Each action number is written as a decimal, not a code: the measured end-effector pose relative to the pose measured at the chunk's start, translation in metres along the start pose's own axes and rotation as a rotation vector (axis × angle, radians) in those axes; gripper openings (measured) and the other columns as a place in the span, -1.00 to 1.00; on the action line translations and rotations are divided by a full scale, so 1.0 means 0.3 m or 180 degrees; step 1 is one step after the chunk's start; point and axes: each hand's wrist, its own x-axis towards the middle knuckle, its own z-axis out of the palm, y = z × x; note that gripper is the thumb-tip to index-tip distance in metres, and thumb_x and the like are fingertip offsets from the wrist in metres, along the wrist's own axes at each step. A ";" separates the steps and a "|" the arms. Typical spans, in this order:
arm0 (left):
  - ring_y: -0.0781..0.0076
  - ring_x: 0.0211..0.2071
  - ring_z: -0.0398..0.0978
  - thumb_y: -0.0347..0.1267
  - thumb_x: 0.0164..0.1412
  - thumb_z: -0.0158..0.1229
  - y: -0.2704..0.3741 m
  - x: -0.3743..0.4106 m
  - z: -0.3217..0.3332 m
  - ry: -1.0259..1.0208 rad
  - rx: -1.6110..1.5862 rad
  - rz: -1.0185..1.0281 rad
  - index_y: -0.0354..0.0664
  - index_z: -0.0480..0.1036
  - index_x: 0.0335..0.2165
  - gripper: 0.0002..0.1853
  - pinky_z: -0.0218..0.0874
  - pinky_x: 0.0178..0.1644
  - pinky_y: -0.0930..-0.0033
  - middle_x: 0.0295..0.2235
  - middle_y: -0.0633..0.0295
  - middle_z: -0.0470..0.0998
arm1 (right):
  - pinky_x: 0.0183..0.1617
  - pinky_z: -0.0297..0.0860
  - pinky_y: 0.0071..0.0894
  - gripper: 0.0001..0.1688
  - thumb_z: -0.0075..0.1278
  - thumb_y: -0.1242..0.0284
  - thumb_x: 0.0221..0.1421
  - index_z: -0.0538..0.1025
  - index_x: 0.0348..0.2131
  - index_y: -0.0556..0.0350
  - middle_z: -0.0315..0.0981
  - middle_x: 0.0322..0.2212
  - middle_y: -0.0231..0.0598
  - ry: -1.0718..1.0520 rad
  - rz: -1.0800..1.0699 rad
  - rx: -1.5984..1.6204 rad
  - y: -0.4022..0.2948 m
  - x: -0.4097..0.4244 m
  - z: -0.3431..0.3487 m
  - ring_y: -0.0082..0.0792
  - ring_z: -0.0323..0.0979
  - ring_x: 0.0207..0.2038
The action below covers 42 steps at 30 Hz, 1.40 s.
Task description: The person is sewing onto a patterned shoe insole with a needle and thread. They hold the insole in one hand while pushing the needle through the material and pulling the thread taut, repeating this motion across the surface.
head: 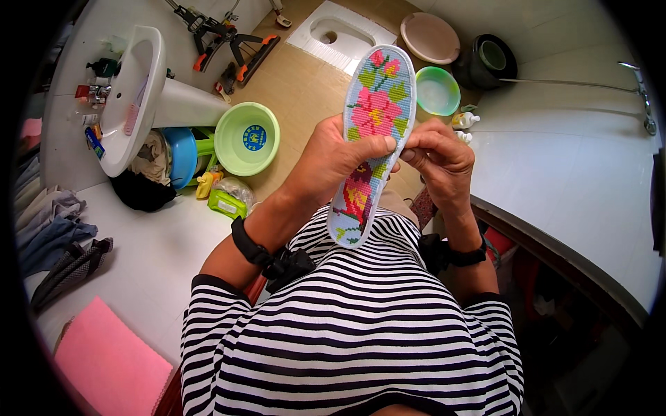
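A shoe insole (375, 112) with cross-stitched pink, red and green flowers on pale blue is held up in front of my striped shirt, its white-bound edge all round. My left hand (333, 156) grips it at the middle from the left, thumb across the stitched face and fingers behind. At the insole's right edge, the thumb and forefinger of my right hand (442, 156) are pinched together on the rim. Whether a thread or other small thing is between those fingertips is too small to tell. Both wrists wear black straps with devices.
Ahead are a squat toilet (312, 39), a mop (229, 36) and several basins, among them a light-green one (223, 138). A pedestal sink (156, 67) stands at left, above a blue basin (180, 156). Clothes (57, 223) and a pink cloth (112, 359) hang at left.
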 end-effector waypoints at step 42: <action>0.28 -0.34 0.54 -0.62 -0.01 0.15 0.018 0.042 -0.160 0.0214 -0.0319 0.1448 -0.32 0.45 -0.29 -0.78 0.39 -0.21 0.30 -0.40 0.17 0.54 | -0.61 0.09 -0.78 -0.83 -0.37 0.37 0.29 0.16 -0.26 0.09 0.40 -0.59 -0.21 -0.0676 0.1325 0.1998 -0.322 0.041 -0.033 -0.64 0.19 -0.72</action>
